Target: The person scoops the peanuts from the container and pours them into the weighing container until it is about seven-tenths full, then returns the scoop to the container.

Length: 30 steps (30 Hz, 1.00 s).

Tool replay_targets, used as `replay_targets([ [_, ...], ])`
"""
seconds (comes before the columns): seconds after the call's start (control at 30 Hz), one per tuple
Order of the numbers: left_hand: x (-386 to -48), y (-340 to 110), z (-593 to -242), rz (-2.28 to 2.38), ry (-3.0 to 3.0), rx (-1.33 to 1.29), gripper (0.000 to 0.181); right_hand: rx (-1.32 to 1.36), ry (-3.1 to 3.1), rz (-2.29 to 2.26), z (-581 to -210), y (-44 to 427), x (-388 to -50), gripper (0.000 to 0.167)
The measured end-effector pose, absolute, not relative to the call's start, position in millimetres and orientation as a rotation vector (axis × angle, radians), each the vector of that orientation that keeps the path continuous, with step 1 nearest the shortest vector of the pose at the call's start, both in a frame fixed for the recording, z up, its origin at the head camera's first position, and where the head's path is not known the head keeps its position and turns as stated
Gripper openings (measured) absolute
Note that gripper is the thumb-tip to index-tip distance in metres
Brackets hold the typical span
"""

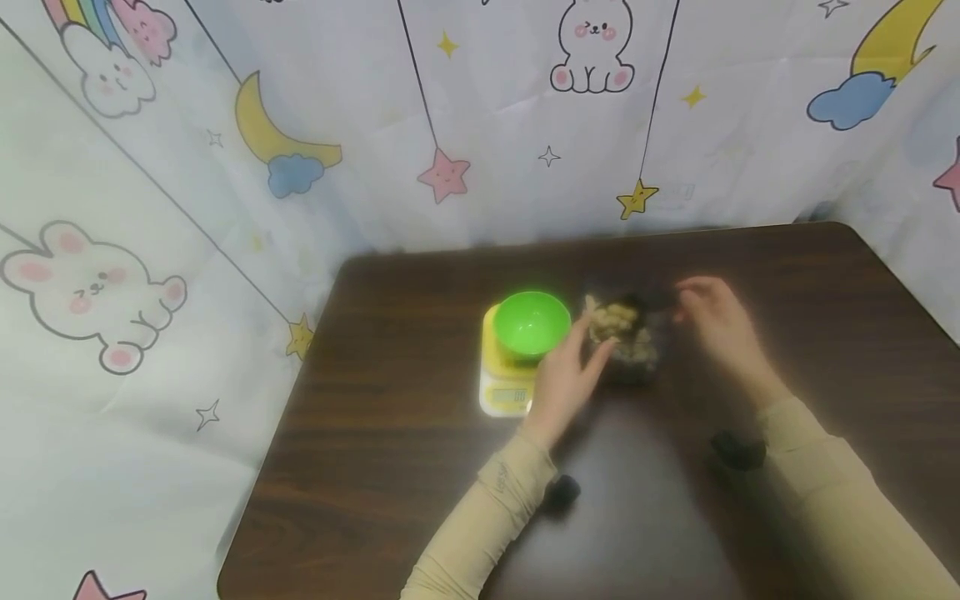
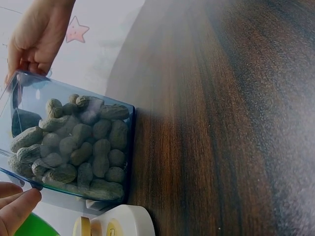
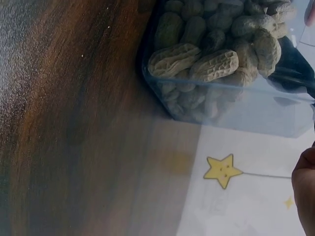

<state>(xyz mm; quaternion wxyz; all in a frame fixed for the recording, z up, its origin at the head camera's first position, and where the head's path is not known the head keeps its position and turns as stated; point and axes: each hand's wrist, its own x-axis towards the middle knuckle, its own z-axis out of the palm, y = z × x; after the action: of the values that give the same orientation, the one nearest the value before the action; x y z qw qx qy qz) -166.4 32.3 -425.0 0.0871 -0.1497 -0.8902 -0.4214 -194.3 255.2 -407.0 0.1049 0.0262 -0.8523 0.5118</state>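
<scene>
A clear plastic box (image 2: 120, 147) of unshelled peanuts (image 3: 216, 66) stands on the table, right of a kitchen scale. My left hand (image 1: 566, 379) holds the box at its left side, fingers and thumb spread along the wall; in the left wrist view its fingertips (image 2: 24, 204) touch near the rim. A black scoop-like tool (image 3: 293, 66) lies among the peanuts, partly hidden. My right hand (image 1: 716, 321), at the box's right side, pinches the tool's dark handle with curled fingers; the grip is partly cut off in the right wrist view.
A green bowl (image 1: 531, 325) sits on the yellow and white kitchen scale (image 1: 495, 367), close to the left hand. Both stand on a dark wooden table (image 1: 390, 433). Behind is a white cloth (image 1: 502, 108) printed with cartoons. Small dark objects (image 1: 738, 450) show beside the sleeves.
</scene>
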Motion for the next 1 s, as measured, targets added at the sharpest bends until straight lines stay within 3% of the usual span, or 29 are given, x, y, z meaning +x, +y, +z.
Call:
replay_targets([
  [0.23,-166.7,31.6,-424.6,-1.267,-2.662,-0.441,0.055,0.005,-2.521,1.501,-407.0,253.8,-194.5,0.018],
  [0.37,-166.2,31.0,-424.2,-1.277,-2.67,-0.441,0.056,-0.092,-2.576,1.471,-405.4,255.4,-196.7,0.04],
  [0.47,-166.0,30.7,-423.4,-1.277,-2.668,-0.449,0.056,-0.118,-2.574,1.503,-403.2,253.9,-195.8,0.048],
  [0.7,-166.6,30.7,-422.3,-1.294,-2.659,-0.452,0.057,-0.14,-2.485,1.657,-402.4,251.2,-196.2,0.015],
  [1.0,-165.0,30.1,-422.8,-1.316,-2.652,-0.441,0.056,-0.191,-2.365,1.854,-406.4,252.4,-195.9,0.017],
])
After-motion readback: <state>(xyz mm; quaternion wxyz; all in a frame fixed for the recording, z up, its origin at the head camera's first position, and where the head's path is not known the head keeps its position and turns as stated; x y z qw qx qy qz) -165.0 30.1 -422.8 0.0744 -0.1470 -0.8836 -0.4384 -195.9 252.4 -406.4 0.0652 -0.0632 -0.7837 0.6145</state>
